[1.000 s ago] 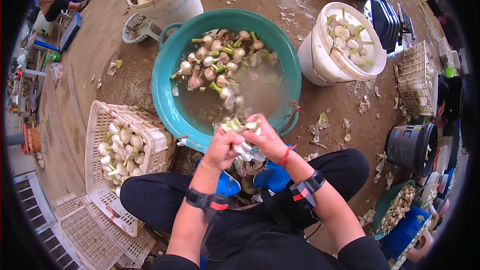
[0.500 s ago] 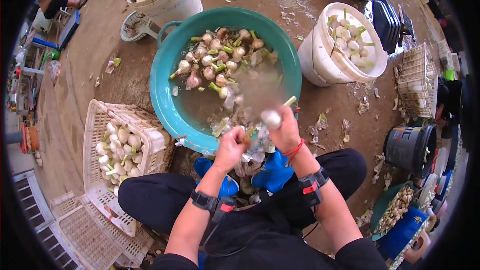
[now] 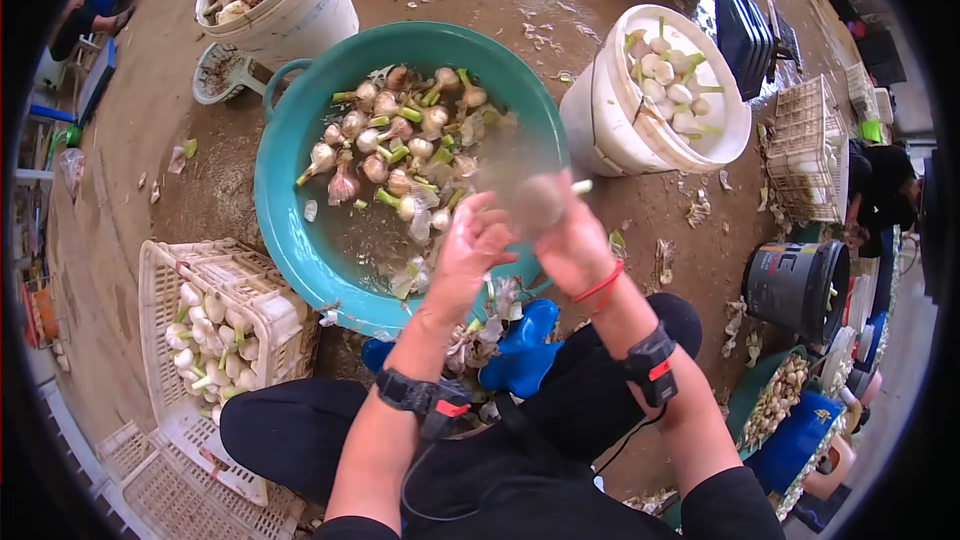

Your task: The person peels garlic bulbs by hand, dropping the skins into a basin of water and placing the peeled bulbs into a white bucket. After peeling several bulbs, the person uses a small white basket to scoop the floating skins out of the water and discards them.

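Observation:
Over the near right rim of a teal tub, my right hand is closed around a garlic bulb, whose pale stem end sticks out to the right. A hazy smear covers part of the bulb. My left hand is just left of it, fingers bent and apart, with nothing visible in them. I cannot tell whether its fingertips touch the bulb. Inside the tub, several unpeeled garlic bulbs with green stems lie in murky water. Loose skins gather at the tub's near side.
White peeled bulbs fill a bucket at right and a tilted plastic crate at left. Another bucket holds unpeeled garlic, beside a small strainer. A dark bucket stands far right. Blue boots are below the tub.
My left hand has gone from a closed pinch to parted fingers, rising closer to the bulb. My right hand still holds the garlic. The whole view has shifted slightly.

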A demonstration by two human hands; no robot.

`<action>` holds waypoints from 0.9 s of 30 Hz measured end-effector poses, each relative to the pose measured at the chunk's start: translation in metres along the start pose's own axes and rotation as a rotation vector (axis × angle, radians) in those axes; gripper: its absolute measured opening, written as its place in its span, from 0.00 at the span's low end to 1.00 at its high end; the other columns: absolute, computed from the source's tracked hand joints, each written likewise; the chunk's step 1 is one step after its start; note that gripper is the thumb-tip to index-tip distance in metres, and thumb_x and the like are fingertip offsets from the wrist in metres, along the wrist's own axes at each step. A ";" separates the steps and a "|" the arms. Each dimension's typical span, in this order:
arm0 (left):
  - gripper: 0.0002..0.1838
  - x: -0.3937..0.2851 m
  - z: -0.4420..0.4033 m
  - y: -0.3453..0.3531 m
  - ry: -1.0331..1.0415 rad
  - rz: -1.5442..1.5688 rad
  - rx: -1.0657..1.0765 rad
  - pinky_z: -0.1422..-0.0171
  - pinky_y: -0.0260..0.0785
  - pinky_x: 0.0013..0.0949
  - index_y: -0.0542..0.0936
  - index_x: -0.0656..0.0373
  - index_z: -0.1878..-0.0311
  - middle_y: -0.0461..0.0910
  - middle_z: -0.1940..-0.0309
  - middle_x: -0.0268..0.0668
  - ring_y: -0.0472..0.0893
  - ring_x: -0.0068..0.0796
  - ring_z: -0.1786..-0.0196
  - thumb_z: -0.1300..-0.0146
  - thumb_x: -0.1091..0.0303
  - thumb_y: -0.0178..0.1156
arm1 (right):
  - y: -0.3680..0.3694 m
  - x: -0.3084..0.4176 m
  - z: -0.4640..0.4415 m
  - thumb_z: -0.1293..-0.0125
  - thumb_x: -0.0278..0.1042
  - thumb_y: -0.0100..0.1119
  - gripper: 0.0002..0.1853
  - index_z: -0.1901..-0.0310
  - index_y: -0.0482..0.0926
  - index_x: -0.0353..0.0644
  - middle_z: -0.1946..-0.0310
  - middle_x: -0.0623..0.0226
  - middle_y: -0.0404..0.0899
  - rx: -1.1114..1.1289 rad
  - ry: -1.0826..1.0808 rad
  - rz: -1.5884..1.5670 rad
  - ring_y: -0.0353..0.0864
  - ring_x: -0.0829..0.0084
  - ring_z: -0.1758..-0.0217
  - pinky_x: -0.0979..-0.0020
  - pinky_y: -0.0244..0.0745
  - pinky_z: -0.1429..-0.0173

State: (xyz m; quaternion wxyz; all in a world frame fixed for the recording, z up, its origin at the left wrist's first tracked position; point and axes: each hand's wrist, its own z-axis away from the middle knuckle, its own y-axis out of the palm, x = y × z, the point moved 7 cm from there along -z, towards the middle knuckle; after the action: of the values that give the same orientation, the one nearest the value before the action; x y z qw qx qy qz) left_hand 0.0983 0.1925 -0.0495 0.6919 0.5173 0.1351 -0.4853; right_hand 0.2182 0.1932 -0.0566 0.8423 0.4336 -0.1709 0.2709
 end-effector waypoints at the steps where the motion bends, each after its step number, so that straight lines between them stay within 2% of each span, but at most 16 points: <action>1: 0.19 0.007 -0.005 -0.001 0.002 0.000 -0.009 0.59 0.71 0.22 0.73 0.58 0.49 0.75 0.61 0.34 0.77 0.21 0.62 0.40 0.59 0.61 | -0.002 -0.012 0.000 0.29 0.49 0.42 0.18 0.58 0.73 0.41 0.63 0.68 0.78 -0.002 0.020 0.059 0.76 0.74 0.59 0.70 0.71 0.53; 2: 0.15 0.013 -0.010 -0.006 0.019 -0.073 -0.045 0.63 0.71 0.21 0.75 0.59 0.52 0.76 0.65 0.33 0.77 0.20 0.66 0.40 0.64 0.61 | 0.000 -0.019 -0.002 0.29 0.48 0.42 0.18 0.58 0.73 0.41 0.64 0.68 0.78 0.099 0.019 0.020 0.76 0.75 0.61 0.71 0.71 0.53; 4: 0.10 0.018 -0.014 -0.017 0.047 -0.158 -0.095 0.67 0.70 0.19 0.76 0.60 0.56 0.77 0.69 0.32 0.77 0.19 0.70 0.40 0.68 0.61 | -0.015 -0.023 -0.010 0.29 0.48 0.42 0.17 0.58 0.73 0.41 0.64 0.68 0.78 0.001 0.008 0.051 0.76 0.76 0.62 0.73 0.71 0.54; 6: 0.04 0.027 -0.011 -0.011 -0.052 0.207 -0.048 0.72 0.68 0.16 0.78 0.61 0.62 0.78 0.75 0.32 0.76 0.17 0.75 0.40 0.75 0.59 | -0.020 -0.013 -0.016 0.30 0.49 0.42 0.18 0.59 0.74 0.42 0.63 0.68 0.77 -0.041 0.040 0.061 0.76 0.76 0.62 0.72 0.72 0.54; 7: 0.03 0.028 -0.005 -0.002 -0.092 0.283 0.037 0.74 0.67 0.16 0.77 0.61 0.63 0.79 0.73 0.34 0.75 0.16 0.75 0.41 0.75 0.60 | -0.027 0.006 -0.025 0.30 0.49 0.42 0.18 0.59 0.73 0.42 0.63 0.68 0.77 -0.116 -0.064 0.101 0.76 0.76 0.62 0.71 0.72 0.53; 8: 0.05 0.022 0.003 0.006 -0.139 0.231 0.132 0.73 0.68 0.16 0.77 0.61 0.62 0.79 0.72 0.34 0.75 0.16 0.75 0.41 0.75 0.60 | -0.037 0.028 -0.032 0.30 0.50 0.42 0.19 0.60 0.73 0.41 0.64 0.68 0.78 -0.192 -0.169 0.139 0.76 0.76 0.62 0.69 0.73 0.51; 10: 0.05 0.025 -0.006 -0.035 -0.214 -0.150 0.085 0.71 0.70 0.18 0.77 0.63 0.62 0.79 0.72 0.34 0.76 0.18 0.74 0.41 0.74 0.59 | -0.054 0.089 -0.049 0.32 0.51 0.45 0.20 0.59 0.72 0.40 0.62 0.66 0.76 -0.114 -0.333 -0.231 0.75 0.73 0.59 0.69 0.74 0.50; 12: 0.10 0.053 -0.035 -0.141 -0.105 -0.524 -0.178 0.68 0.72 0.24 0.75 0.64 0.57 0.79 0.67 0.35 0.77 0.21 0.69 0.39 0.70 0.59 | -0.036 0.119 -0.033 0.35 0.53 0.50 0.22 0.56 0.71 0.39 0.61 0.65 0.73 -0.235 -0.375 -0.325 0.74 0.70 0.57 0.69 0.74 0.48; 14: 0.13 0.063 -0.060 -0.241 -0.018 -0.857 -0.823 0.66 0.69 0.24 0.74 0.62 0.54 0.78 0.67 0.33 0.76 0.19 0.70 0.40 0.68 0.59 | -0.031 0.110 -0.037 0.37 0.53 0.54 0.23 0.53 0.71 0.40 0.57 0.63 0.70 -0.232 -0.314 -0.361 0.73 0.68 0.56 0.69 0.74 0.49; 16: 0.16 0.083 -0.098 -0.251 -0.170 -0.156 -0.564 0.62 0.68 0.26 0.73 0.60 0.51 0.78 0.67 0.32 0.76 0.20 0.66 0.39 0.65 0.59 | -0.006 0.087 -0.046 0.37 0.50 0.56 0.23 0.50 0.70 0.40 0.54 0.63 0.69 -0.037 -0.250 0.124 0.74 0.67 0.56 0.68 0.73 0.48; 18: 0.13 0.088 -0.111 -0.240 -0.104 -0.173 -0.507 0.60 0.67 0.25 0.75 0.60 0.52 0.78 0.66 0.31 0.75 0.19 0.65 0.38 0.67 0.57 | 0.024 0.050 -0.043 0.38 0.44 0.57 0.23 0.46 0.69 0.39 0.52 0.62 0.69 0.083 -0.182 0.543 0.74 0.68 0.56 0.67 0.72 0.48; 20: 0.10 0.086 -0.111 -0.222 -0.098 -0.209 -0.466 0.61 0.67 0.24 0.77 0.62 0.55 0.78 0.66 0.30 0.75 0.18 0.65 0.37 0.69 0.56 | 0.027 0.003 -0.050 0.40 0.38 0.58 0.24 0.43 0.68 0.39 0.53 0.60 0.71 0.286 -0.314 1.055 0.74 0.67 0.53 0.66 0.70 0.46; 22: 0.07 0.049 -0.085 -0.164 0.041 -0.271 -0.388 0.62 0.66 0.22 0.79 0.60 0.60 0.79 0.66 0.30 0.74 0.16 0.67 0.36 0.70 0.55 | 0.026 -0.029 -0.044 0.45 0.32 0.62 0.26 0.43 0.68 0.41 0.53 0.56 0.72 0.231 -0.760 1.605 0.73 0.63 0.48 0.64 0.69 0.44; 23: 0.07 0.036 -0.072 -0.142 0.037 -0.236 -0.319 0.62 0.66 0.21 0.80 0.61 0.60 0.79 0.67 0.30 0.74 0.16 0.67 0.36 0.70 0.56 | 0.029 -0.027 -0.045 0.45 0.32 0.62 0.26 0.43 0.68 0.41 0.53 0.56 0.72 0.230 -0.765 1.599 0.73 0.63 0.48 0.64 0.69 0.44; 25: 0.07 0.015 -0.051 -0.108 0.030 -0.200 -0.263 0.62 0.66 0.20 0.80 0.62 0.60 0.79 0.68 0.30 0.73 0.15 0.67 0.36 0.70 0.56 | 0.036 -0.038 -0.043 0.51 0.27 0.65 0.28 0.45 0.70 0.41 0.51 0.54 0.71 0.484 -0.539 1.383 0.71 0.57 0.45 0.64 0.67 0.42; 27: 0.06 -0.012 -0.038 -0.085 0.161 -0.248 -0.302 0.63 0.67 0.20 0.79 0.65 0.62 0.78 0.71 0.29 0.73 0.14 0.69 0.39 0.72 0.57 | 0.044 -0.032 -0.041 0.52 0.26 0.66 0.29 0.45 0.71 0.42 0.51 0.55 0.71 0.507 -0.561 1.362 0.71 0.57 0.45 0.64 0.68 0.42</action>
State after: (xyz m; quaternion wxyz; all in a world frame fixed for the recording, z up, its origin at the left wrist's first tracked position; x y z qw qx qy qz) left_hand 0.0357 0.2320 -0.1070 0.6835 0.4243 0.3236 -0.4981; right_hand 0.1683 0.2379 -0.0691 0.2907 0.4649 -0.5391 0.6394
